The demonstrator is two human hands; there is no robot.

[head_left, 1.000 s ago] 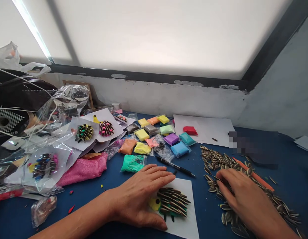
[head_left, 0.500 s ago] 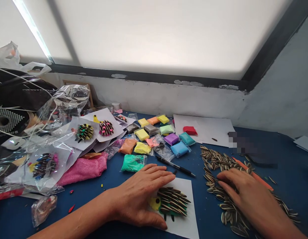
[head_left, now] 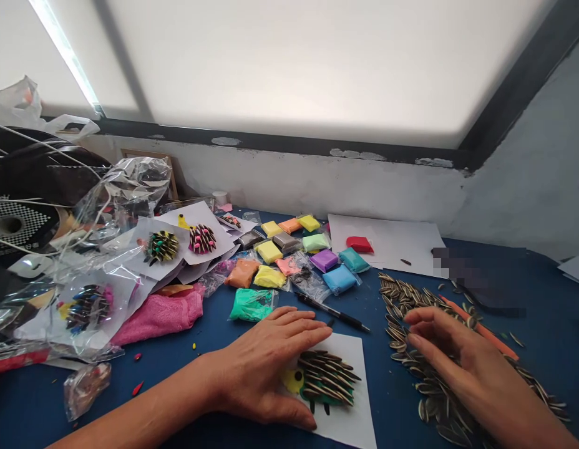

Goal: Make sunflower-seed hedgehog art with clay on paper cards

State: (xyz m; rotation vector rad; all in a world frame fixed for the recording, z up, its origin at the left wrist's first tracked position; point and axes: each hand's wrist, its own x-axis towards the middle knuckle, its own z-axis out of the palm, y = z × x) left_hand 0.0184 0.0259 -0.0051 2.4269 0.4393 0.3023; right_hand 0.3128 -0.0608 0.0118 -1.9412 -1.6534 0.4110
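Note:
My left hand (head_left: 266, 368) lies spread over the left part of a white sheet (head_left: 348, 424), thumb and fingers apart. Beside its palm on the sheet is a hedgehog figure (head_left: 329, 377) with a yellow face, a green clay body and rows of striped sunflower seeds as spines. Two dark legs show under it. To the right, my right hand (head_left: 462, 355) hovers over a loose pile of sunflower seeds (head_left: 411, 299). Its fingers are curled, with a gap between thumb and forefinger tips, and I make out nothing between them.
Several packets of coloured clay (head_left: 268, 251) lie behind my left hand, with a black pen (head_left: 336, 313) in front of them. An orange tool (head_left: 486, 333) rests among the seeds. At left are finished seed hedgehogs (head_left: 163, 246), a pink cloth (head_left: 161, 315) and clear plastic wrapping.
My right hand has lifted a little from the seeds, and its thumb and forefinger have come farther apart. The left hand stays on the sheet. The view has shifted slightly.

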